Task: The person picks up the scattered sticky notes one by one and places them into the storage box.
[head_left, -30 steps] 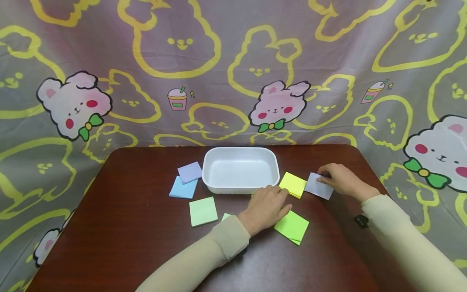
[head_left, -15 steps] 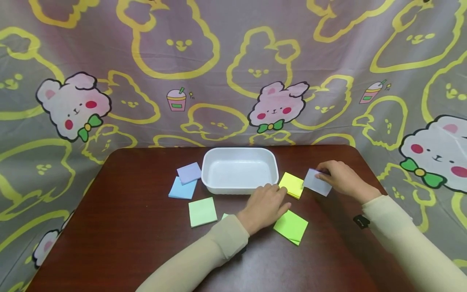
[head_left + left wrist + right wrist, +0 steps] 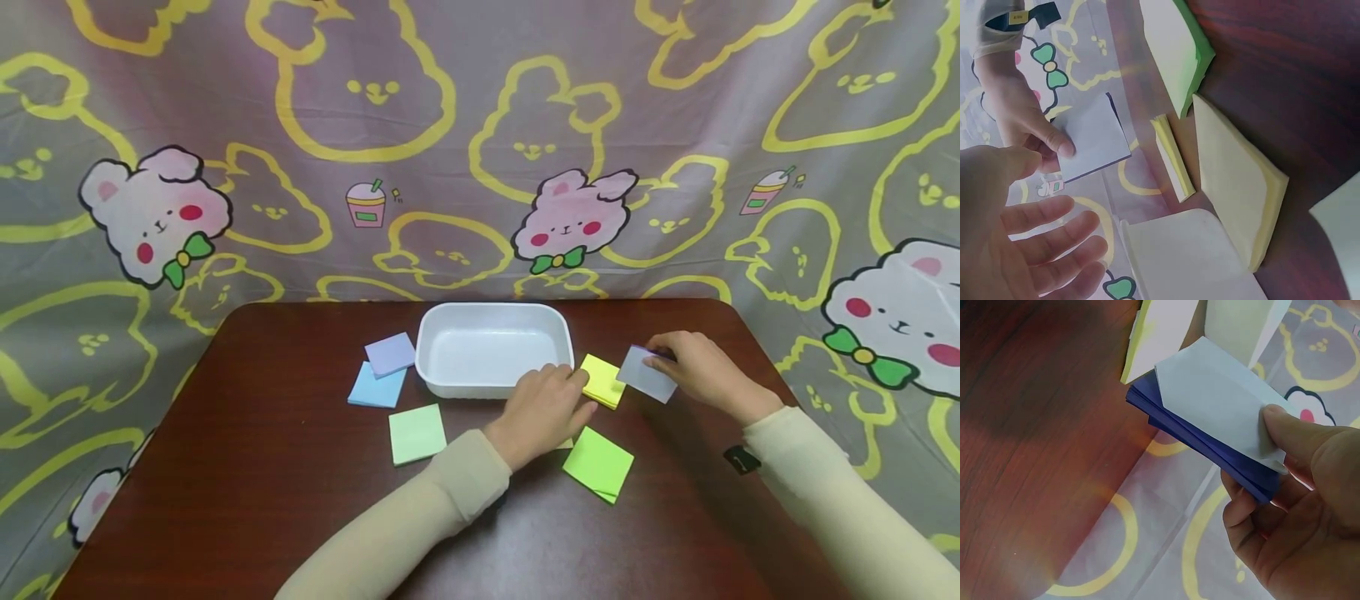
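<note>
Violet pad (image 3: 645, 379) over the right of the table (image 3: 225, 467), pinched in my right hand (image 3: 703, 375): thumb on the pale face, fingers behind, grip at its far right edge. It looked raised off the wood, just right of the yellow pad (image 3: 603, 383). My left hand (image 3: 542, 414) held nothing that I could see; fingers loosely spread, by the near right corner of the tray (image 3: 480, 391), over the cream pad (image 3: 1238, 181).

Handling, my judgement: light, thin sheets, bendy, nothing to break but easy to crease. Right wrist view showed layers out of line, pale face skewed against dark edges, so the stack would likely slide or fan under a weak pinch. Best hold: full thickness, thumb and fingers well in from the edge.

Against half a second earlier: violet pad slightly further left, its left corner now overlapping the yellow pad in head view. Left hand a touch farther off, covering the yellow pad's left corner; a cream corner had come into sight beneath it. Green pad (image 3: 600, 460), mint pad (image 3: 417, 435), blue pad (image 3: 375, 390), lilac pad (image 3: 391, 355), tray: unmoved.
</note>
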The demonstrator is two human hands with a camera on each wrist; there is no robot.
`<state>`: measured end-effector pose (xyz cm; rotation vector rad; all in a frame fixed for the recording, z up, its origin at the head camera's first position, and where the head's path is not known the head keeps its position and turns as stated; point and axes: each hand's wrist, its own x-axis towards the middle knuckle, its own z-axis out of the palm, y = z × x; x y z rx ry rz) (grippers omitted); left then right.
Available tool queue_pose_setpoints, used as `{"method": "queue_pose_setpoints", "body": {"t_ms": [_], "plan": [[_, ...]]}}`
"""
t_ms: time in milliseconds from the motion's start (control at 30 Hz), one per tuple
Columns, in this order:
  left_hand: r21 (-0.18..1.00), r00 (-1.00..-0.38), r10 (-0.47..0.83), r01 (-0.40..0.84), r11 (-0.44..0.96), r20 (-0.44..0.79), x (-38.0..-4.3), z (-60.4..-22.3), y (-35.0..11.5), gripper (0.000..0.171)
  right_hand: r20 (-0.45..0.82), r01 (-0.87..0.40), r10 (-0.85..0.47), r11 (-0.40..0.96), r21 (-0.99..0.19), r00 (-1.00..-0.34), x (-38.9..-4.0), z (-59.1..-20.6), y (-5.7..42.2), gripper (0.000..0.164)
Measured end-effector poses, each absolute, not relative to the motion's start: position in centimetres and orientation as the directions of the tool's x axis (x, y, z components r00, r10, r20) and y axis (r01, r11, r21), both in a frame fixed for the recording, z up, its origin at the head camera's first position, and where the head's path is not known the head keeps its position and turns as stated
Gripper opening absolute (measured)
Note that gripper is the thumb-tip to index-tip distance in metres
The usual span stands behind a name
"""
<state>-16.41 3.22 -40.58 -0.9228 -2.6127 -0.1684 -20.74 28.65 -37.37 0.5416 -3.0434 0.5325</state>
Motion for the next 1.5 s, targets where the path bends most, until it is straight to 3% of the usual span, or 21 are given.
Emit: {"method": "queue_pose_setpoints", "body": {"t_ms": [500,1167,1500], "plan": [[0.062,-0.741,0.548,0.614,0.787,0.387,-17.6,-39.3,2.3,0.026,0.138,-0.404,-0.38,0.86,-0.312,-0.915,-20.2,-36.4,27.3,0.008],[0.155,-0.835,0.49,0.534,0.831,0.248,-18.4,-37.7,1.0,0.04,0.177,-0.45,-0.414,0.842,-0.297,-0.893,-19.5,-35.2,24.9,0.006],[0.177,-0.843,0.46,0.516,0.838,0.278,-18.5,-37.7,0.2,0.039,0.206,-0.479,-0.435,0.829,-0.289,-0.877,-19.0,-34.9,23.9,0.009]]}}
